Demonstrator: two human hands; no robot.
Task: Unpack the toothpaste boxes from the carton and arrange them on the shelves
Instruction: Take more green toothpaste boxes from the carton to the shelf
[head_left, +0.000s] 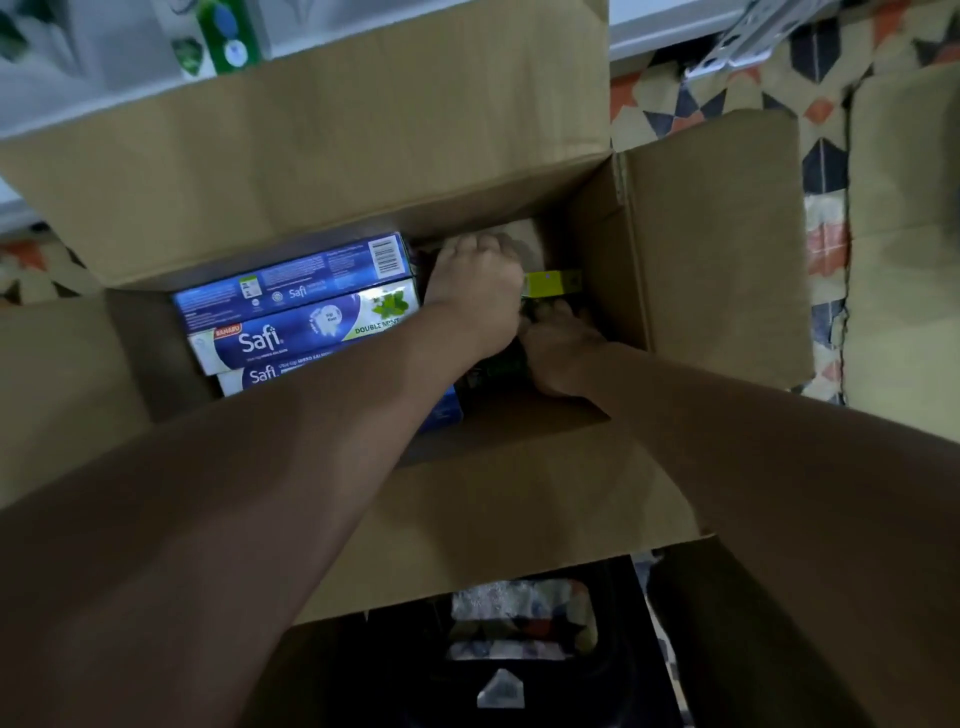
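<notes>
Open cardboard carton (717, 249), flaps spread. Blue Safi toothpaste boxes (306, 322) stacked inside at left. Left hand (478, 291) and right hand (558, 351) deep at right, curled around dark yellow-ended box (553, 285).

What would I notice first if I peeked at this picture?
Two bare arms plunge into a big open cardboard carton. Inside on its left side lie blue Safi toothpaste boxes. On the right side, the left hand and right hand close around a yellow-green box, mostly hidden.
</notes>
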